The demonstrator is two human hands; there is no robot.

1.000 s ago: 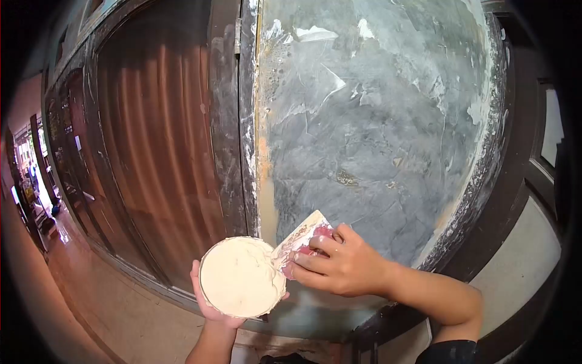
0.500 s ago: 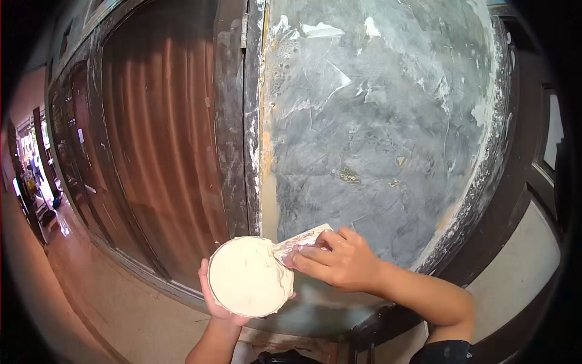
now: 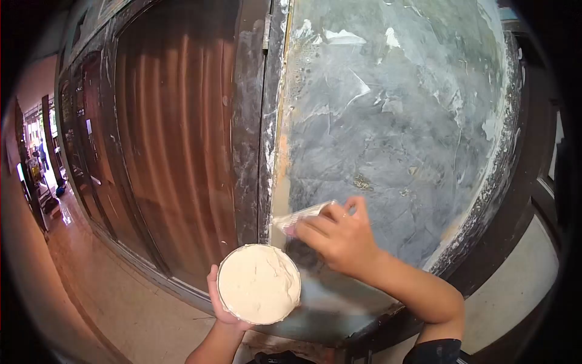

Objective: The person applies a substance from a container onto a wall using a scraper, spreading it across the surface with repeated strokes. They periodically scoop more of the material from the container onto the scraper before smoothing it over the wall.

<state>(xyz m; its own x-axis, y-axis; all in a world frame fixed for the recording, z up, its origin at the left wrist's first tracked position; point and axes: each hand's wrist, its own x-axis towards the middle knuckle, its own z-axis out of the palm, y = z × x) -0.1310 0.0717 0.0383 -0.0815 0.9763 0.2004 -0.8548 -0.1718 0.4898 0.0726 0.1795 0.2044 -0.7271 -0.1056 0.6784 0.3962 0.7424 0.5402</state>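
Observation:
My left hand [image 3: 222, 308] is wrapped round the side and underside of a round tub [image 3: 221, 294], tilted so its top faces me. Cream-coloured putty [image 3: 257, 284] fills it to the rim, with a ridge along the right side. My right hand [image 3: 341, 239] pinches a flat putty scraper [image 3: 306, 213] smeared with the same paste. The scraper's left corner is right at the beige strip [image 3: 280, 203] along the edge of the grey wall panel [image 3: 388, 139], just above the tub.
A dark door frame [image 3: 248, 121] with a hinge [image 3: 266, 31] borders the panel on the left. Beside it, brown curtains [image 3: 176, 139] show behind glass. White patches and small chips mark the panel. Dark woodwork [image 3: 527, 158] stands on the right.
My right hand has lifted the scraper off the putty, up to the strip at the wall's edge. The tub remains in my left hand. The view has shifted slightly left.

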